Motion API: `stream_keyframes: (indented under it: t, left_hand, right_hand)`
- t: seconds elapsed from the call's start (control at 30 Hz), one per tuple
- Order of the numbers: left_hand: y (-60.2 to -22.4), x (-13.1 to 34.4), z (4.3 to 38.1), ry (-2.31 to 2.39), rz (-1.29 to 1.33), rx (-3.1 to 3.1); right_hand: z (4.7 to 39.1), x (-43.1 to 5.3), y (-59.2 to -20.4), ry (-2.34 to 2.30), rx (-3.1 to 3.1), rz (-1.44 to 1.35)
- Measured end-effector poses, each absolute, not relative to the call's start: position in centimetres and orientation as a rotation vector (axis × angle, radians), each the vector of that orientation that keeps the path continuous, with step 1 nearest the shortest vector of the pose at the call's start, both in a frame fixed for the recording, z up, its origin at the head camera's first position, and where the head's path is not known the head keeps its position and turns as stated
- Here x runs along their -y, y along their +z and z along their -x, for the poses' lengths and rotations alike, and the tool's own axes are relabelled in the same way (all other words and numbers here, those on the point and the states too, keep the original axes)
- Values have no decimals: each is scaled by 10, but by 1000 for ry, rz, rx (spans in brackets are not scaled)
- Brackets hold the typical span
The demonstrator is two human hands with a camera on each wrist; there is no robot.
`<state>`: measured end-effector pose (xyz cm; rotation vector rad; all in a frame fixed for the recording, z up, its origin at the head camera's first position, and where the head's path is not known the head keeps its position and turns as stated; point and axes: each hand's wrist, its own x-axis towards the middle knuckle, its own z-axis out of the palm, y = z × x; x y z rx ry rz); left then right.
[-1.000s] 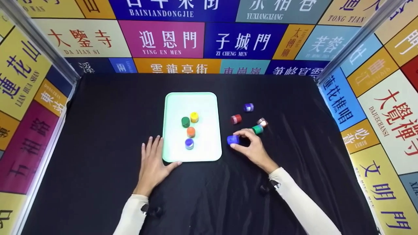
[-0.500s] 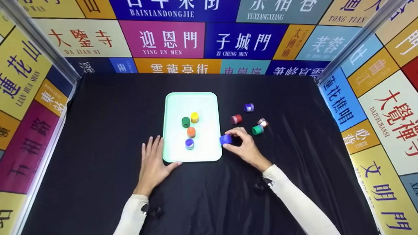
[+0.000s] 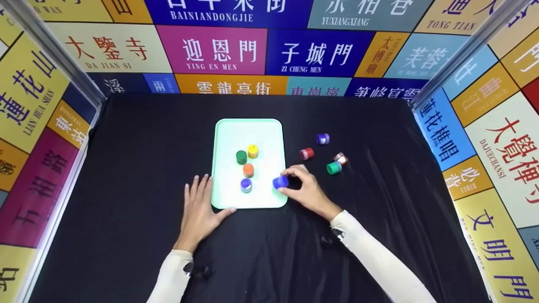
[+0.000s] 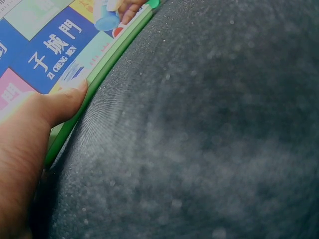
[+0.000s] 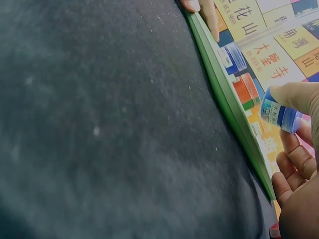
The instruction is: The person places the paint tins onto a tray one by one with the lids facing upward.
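Note:
A light green tray point(image 3: 248, 128) lies on the black cloth. On it stand a yellow paint jar point(image 3: 252, 151), a dark green jar point(image 3: 241, 157), an orange jar point(image 3: 248, 170) and a blue-purple jar point(image 3: 246, 185). My right hand point(image 3: 309, 191) pinches a blue paint jar point(image 3: 280, 182) between thumb and fingers over the tray's right side; its printed label shows in the right wrist view. Whether that jar touches the tray I cannot tell. With fingers straight, my left hand point(image 3: 198, 214) rests against the tray's left side, its thumb on the near edge.
Right of the tray lie a purple jar point(image 3: 323, 139), a red jar point(image 3: 307, 154), a brown jar point(image 3: 341, 158) and a green jar point(image 3: 334, 168). Panels with printed characters point(image 3: 210, 50) wall in the back and both sides of the table.
My right hand has carried the blue paint jar leftward from the cloth, across the tray's right edge to above the tray. My left hand has stayed in place.

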<state>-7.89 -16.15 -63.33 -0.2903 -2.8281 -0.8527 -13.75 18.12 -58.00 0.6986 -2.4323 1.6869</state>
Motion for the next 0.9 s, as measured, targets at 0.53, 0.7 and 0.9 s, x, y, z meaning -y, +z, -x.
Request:
stream_keyframes:
  t: [0.53, 0.7, 0.9]
  left_hand:
    - [-631, 161, 80, -846, 280, 2859]
    - [-631, 161, 79, -844, 281, 2855]
    - [-632, 162, 79, -852, 284, 2843]
  right_hand:
    - [149, -167, -603, 1473, 2527, -872]
    - [149, -161, -605, 1389, 2551, -908]
    - [151, -155, -605, 1338, 2593, -930]
